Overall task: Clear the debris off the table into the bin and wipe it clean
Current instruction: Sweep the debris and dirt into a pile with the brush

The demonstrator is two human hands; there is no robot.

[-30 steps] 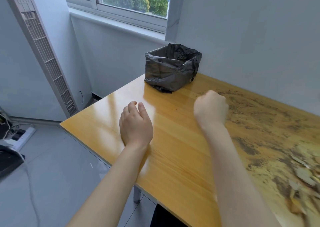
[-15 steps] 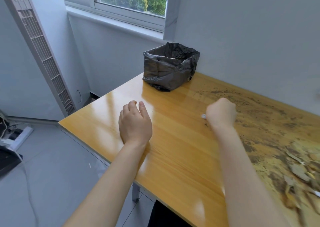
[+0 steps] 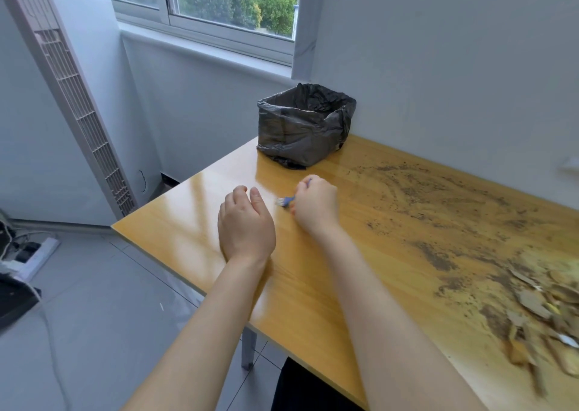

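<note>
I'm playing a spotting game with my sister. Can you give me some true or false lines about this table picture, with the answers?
1. The right hand grips a small blue brush. True.
2. The bin stands on the floor. False: it stands on the table, at the far corner by the wall.
3. The left hand holds a cloth. False: it holds nothing and rests on the table.
4. Scraps and dirt lie on the right part of the table. True.
</note>
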